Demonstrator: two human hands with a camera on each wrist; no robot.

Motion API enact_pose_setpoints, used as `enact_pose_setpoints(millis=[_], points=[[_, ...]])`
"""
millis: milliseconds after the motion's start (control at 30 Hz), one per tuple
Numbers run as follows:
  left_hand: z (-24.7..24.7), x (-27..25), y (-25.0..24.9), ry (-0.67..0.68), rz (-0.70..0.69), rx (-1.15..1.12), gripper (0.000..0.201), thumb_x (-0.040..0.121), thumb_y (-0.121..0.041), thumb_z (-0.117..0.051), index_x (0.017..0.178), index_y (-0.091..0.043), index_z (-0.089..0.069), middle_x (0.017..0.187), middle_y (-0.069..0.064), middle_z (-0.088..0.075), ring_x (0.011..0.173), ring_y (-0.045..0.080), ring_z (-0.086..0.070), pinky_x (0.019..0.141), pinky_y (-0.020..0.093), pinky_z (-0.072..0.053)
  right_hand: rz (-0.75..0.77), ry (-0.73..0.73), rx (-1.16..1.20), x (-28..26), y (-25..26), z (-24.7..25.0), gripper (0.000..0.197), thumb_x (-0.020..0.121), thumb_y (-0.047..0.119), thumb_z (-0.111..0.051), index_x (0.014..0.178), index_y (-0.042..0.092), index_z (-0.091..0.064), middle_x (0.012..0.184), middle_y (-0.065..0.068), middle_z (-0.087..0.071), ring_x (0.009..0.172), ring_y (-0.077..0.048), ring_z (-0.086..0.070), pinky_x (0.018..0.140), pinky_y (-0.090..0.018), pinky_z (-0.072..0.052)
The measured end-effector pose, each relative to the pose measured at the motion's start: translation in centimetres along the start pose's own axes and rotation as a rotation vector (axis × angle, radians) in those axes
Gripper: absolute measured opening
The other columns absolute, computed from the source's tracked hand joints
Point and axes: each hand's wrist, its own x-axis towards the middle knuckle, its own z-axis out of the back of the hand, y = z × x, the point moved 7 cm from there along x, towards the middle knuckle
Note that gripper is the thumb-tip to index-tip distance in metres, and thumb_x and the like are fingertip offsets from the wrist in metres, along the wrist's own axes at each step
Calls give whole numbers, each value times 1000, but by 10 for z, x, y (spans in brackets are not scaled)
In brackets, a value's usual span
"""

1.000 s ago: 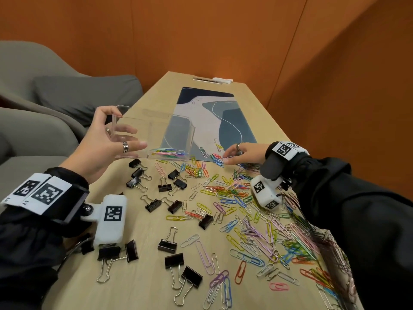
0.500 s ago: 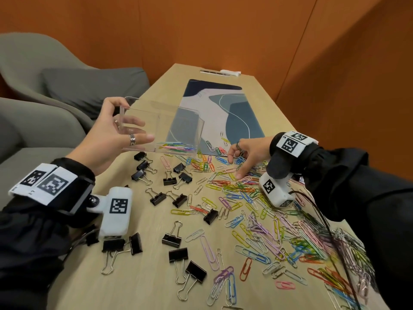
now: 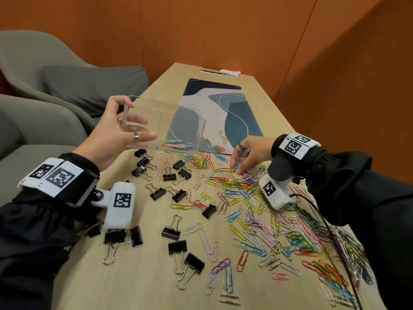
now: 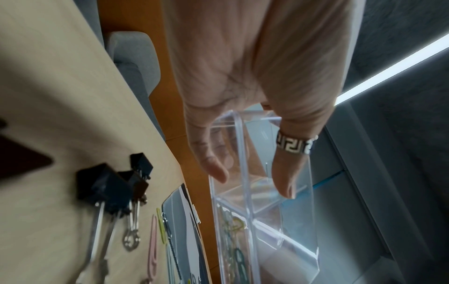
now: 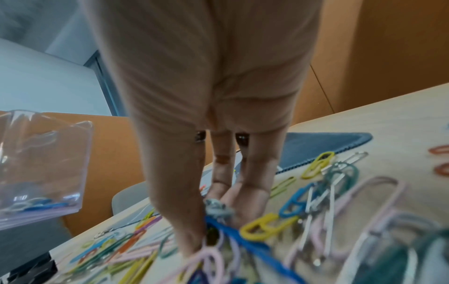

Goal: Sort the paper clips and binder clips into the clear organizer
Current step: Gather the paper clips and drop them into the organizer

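The left hand [image 3: 116,139] has kept its hold on the clear organizer [image 3: 165,128] over the last second: thumb against the near face, fingers behind the left end wall, clamped on the plastic and carrying it just above the far-left part of the worktop [image 3: 138,285]. The box is tipped, its long axis running left to right and its open side turned toward me and to the right, so the colored paper clips in the organizer [image 3: 177,145] have slid to its low right end. From the left wrist view an inner divider shows, and the section near the fingers looks empty.

Below and nearer, the black binder clips [image 3: 156,193] lie scattered across the left half of the worktop, none of them in the box, as far as I can see.

To the right, the change: the right hand [image 3: 248,153] has dropped from the edge of the blue desk mat [image 3: 237,113] toward the near side and now has its fingertips down in the heap of loose paper clips [image 3: 250,211]. Thumb and fingers are drawn together on a few; blur in the right wrist view keeps me from counting them. I judge this another gather-and-drop round, with most of the sorting left.
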Motion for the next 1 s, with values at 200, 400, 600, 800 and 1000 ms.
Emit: enact_pose_setpoints(millis=[200, 400, 600, 800, 1000], points=[[-1, 0, 0, 10, -6, -23, 61, 54, -10, -75, 95, -34, -36, 98, 6, -55, 85, 23, -58, 67, 34, -58, 6, -25, -56, 1, 6, 0, 22, 76, 7, -76, 96, 11, -68, 83, -3, -65, 62, -8, -58, 57, -10, -49], [-4, 0, -1, 15, -11, -32, 62, 55, -9, -75, 96, -32, -36, 98, 6, -54, 86, 23, -57, 64, 32, -59, -11, -55, 0, 2, 3, -1, 15, 77, 0, -74, 85, 11, -67, 70, -3, -64, 47, 1, -59, 54, -11, -50], [-6, 0, 0, 30, -4, -35, 72, 52, -3, -86, 96, -32, -36, 96, 5, -55, 85, 22, -56, 65, 33, -58, -23, -143, 47, -1, -2, 6, 14, 78, 4, -74, 79, 17, -69, 58, 8, -65, 51, -3, -58, 54, -11, -49], [-9, 0, 1, 44, 3, -33, 74, 48, -10, -89, 94, -34, -37, 96, 6, -55, 83, 21, -56, 64, 33, -57, 15, -272, 89, -13, 5, 35, 10, 80, 2, -70, 83, 11, -70, 49, 12, -64, 48, 2, -58, 60, -13, -51], [-12, 0, 4, 86, 19, -5, 71, 37, -27, -84, 92, -36, -39, 97, 6, -55, 76, 14, -59, 67, 40, -57, 200, -429, 285, -33, 67, 84, 17, 80, 1, -70, 78, 17, -68, 63, 7, -70, 62, -7, -64, 78, -25, -55]])
